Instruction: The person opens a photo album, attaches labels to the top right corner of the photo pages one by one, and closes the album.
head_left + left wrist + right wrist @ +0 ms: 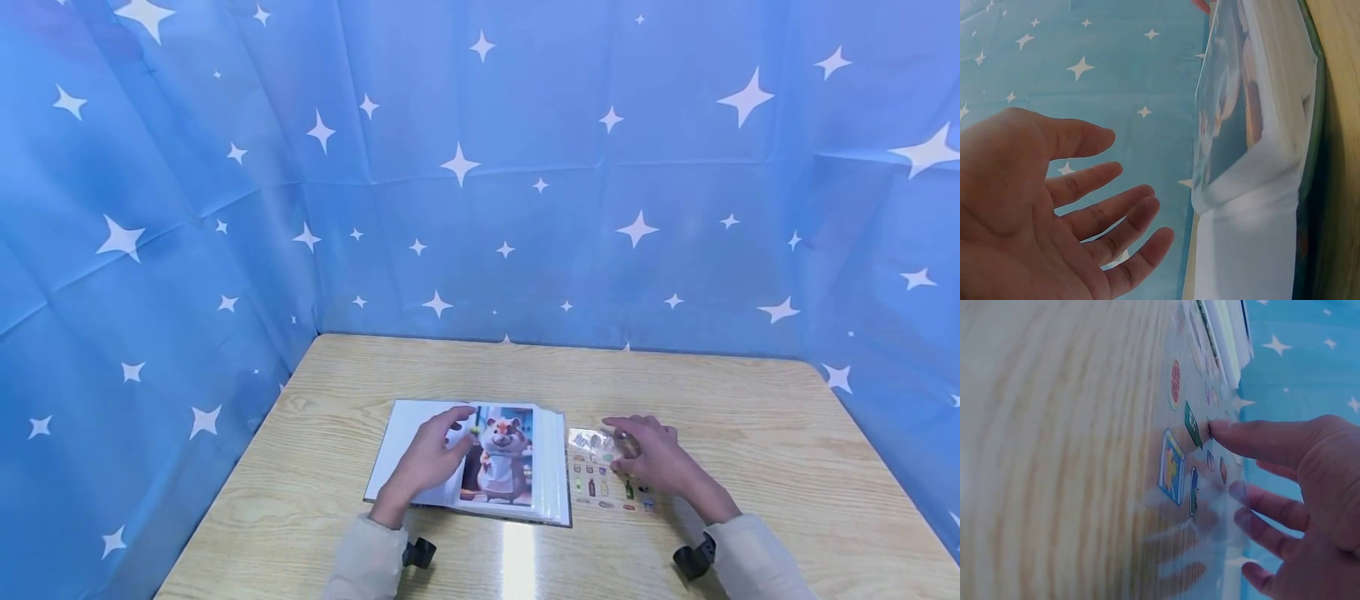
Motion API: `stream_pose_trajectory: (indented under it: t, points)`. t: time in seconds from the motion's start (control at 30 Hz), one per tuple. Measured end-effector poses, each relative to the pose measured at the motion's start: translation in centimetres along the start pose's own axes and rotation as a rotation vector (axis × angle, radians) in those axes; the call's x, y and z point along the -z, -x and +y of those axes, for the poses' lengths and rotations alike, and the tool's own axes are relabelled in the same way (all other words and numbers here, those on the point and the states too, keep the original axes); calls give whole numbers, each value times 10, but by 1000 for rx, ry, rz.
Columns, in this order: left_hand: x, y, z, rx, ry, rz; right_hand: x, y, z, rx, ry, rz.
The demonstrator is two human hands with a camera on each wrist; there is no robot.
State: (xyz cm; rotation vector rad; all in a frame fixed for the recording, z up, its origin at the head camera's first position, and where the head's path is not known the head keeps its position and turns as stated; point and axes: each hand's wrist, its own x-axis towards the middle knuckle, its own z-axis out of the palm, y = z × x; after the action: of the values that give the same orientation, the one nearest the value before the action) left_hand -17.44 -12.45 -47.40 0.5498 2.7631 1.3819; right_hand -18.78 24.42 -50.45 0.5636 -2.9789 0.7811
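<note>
Pale wood grain runs across our table, with a bright streak of glare at the lower centre of the frame. Nearest us, two light sleeves enter from the bottom edge, each with a small black device by the wrist. Our left hand, left of centre, hovers above an open album, its fingers apart and holding nothing. Beneath it we see a white left page and, on the right, a picture of a hamster in a white apron. Our right hand reaches over a clear sticker sheet just right of the album, fingers spread wide; whether the thumb touches the sheet we cannot tell. Beyond the table hangs a blue curtain with white stars.
</note>
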Motion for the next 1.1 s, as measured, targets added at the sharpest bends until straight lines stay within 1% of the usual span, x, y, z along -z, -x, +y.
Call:
stream_pose_trajectory:
  t: [0.07, 0.2, 0.3, 0.4, 0.57, 0.7, 0.93, 1.1]
  points:
    - [-3, -1, 1, -10, 4, -7, -1, -1, 0, 7, -8, 1]
    - [-8, -1, 4, -3, 27, -36, -1, -2, 0, 5, -22, -6]
    - [-11, -2, 7, -5, 25, -57, 0, -3, -1, 14, -50, -3]
    - [-16, -3, 10, -19, 10, -67, 3, -2, -2, 13, -107, -16]
    - [-24, -4, 16, -31, 4, -79, 10, -1, -3, -20, -231, -67]
    - [-31, -7, 19, -61, 1, -77, 17, -1, -5, -4, -280, -81]
    - [-43, -12, 25, -93, 58, -80, 31, 0, -9, 49, -381, -100]
    - [-49, -14, 29, -124, 64, -89, 40, 1, -15, 56, -426, -124]
